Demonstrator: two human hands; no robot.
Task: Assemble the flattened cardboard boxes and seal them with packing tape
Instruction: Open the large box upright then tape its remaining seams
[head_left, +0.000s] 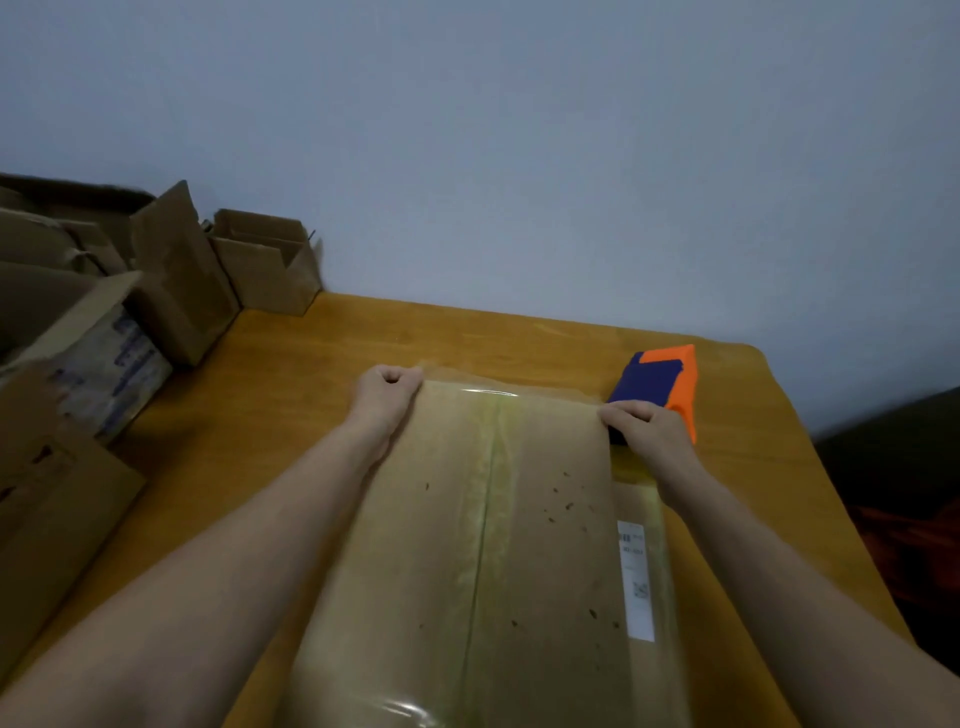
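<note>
Bracketing the box's (488, 545) far edge, hands (387, 387) (644, 423) hold tape (514, 388) and dispenser (670, 379).

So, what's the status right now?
Left hand holds packing tape at cardboard box far edge. Right hand grips tape dispenser. Centre seam taped. Nothing blocking.

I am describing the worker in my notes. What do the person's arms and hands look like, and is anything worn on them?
Both forearms are bare; no sleeve is in view. The left hand and the right hand wear no gloves. No watch, bracelet or ring shows, though the fingers are partly hidden.
</note>
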